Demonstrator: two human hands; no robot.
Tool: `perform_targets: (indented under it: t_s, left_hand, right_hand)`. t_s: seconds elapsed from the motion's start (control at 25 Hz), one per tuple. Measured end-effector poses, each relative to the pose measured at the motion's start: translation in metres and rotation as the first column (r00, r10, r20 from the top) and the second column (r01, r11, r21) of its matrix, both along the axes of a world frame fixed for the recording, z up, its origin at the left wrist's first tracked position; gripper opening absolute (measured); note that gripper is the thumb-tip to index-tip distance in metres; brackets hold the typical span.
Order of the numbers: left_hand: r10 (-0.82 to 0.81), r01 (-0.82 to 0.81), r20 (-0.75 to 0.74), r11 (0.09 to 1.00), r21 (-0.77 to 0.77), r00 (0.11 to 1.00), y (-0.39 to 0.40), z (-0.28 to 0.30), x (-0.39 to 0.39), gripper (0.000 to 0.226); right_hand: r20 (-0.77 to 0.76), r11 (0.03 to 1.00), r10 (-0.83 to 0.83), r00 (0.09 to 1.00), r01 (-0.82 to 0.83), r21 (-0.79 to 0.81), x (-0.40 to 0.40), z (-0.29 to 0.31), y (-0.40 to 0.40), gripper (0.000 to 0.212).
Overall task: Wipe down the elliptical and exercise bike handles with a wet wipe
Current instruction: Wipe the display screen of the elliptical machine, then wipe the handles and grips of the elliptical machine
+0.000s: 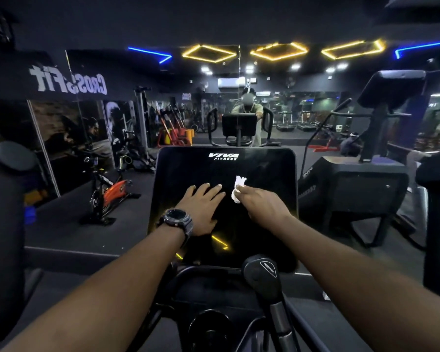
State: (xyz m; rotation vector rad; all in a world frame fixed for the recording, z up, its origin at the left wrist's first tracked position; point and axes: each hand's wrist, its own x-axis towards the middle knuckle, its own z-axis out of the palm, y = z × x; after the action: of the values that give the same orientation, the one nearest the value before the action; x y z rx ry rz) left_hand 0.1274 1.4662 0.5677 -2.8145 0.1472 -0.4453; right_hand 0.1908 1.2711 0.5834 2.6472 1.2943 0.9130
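- Nearest, a black handle (261,273) rises below the screen.
- The left hand (201,207), watch (177,219) on its wrist, lies flat, fingers straight, on the dark screen (188,174).
- Just beside it, the right hand (262,203) pinches a white wipe (238,188) against the screen.
- Farther left stands an orange bike (109,191).

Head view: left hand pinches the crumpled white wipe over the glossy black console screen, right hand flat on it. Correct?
Swapped. In the head view the right hand pinches the crumpled white wipe; the left hand lies flat on the glossy black console screen.
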Motion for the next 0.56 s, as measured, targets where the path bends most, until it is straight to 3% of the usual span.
perform_targets:
  t_s: [0.12,0.28,0.56]
  left_hand:
    - [0.063,-0.061,0.072,0.998,-0.034,0.995,-0.004,0.019,-0.020,0.084]
    - [0.176,-0.166,0.183,0.984,-0.066,0.967,0.002,0.069,-0.065,0.085]
    - [0.351,-0.349,0.412,0.934,-0.082,0.841,0.044,0.120,-0.201,0.069]
  right_hand:
    - [-0.078,0.971,0.059,0.995,-0.039,0.235,-0.012,0.028,0.017,0.031]
    - [-0.179,0.813,0.207,0.962,-0.067,0.579,-0.037,0.062,0.051,0.025]
    - [-0.133,0.635,0.555,0.821,-0.315,0.706,-0.132,0.104,0.138,0.027]
